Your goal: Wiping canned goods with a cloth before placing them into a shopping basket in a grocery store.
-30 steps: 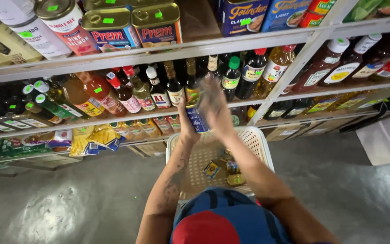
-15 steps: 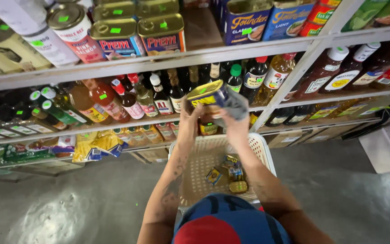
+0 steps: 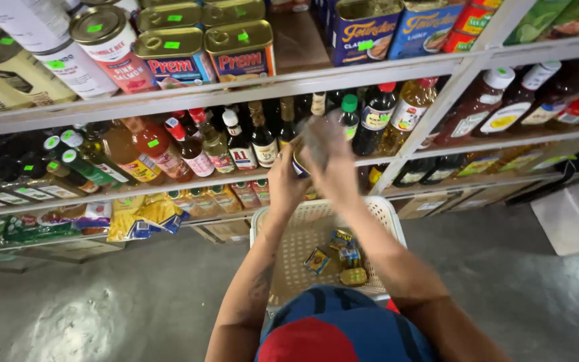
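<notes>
Above the basket's rim (image 3: 260, 221), left hand (image 3: 285, 182) and right hand (image 3: 333, 164) clamp 1 can (image 3: 297, 164) near the shelf edge (image 3: 236, 90).

Metal, glass, plastic and concrete at a shop shelf

The tin (image 3: 301, 163) between the left hand (image 3: 284, 182) and right hand (image 3: 333, 164) looks like printed metal, blurred. The basket (image 3: 383, 214) is cream plastic, matt, pierced with small holes; the small packets (image 3: 340, 251) in it are shiny. The cans (image 3: 239, 50) have dull golden metal lids and glossy labels. The bottles (image 3: 263, 141) are glossy glass with plastic caps. The shelf (image 3: 169, 100) is painted metal, worn. The floor (image 3: 102, 302) is rough grey concrete.
</notes>
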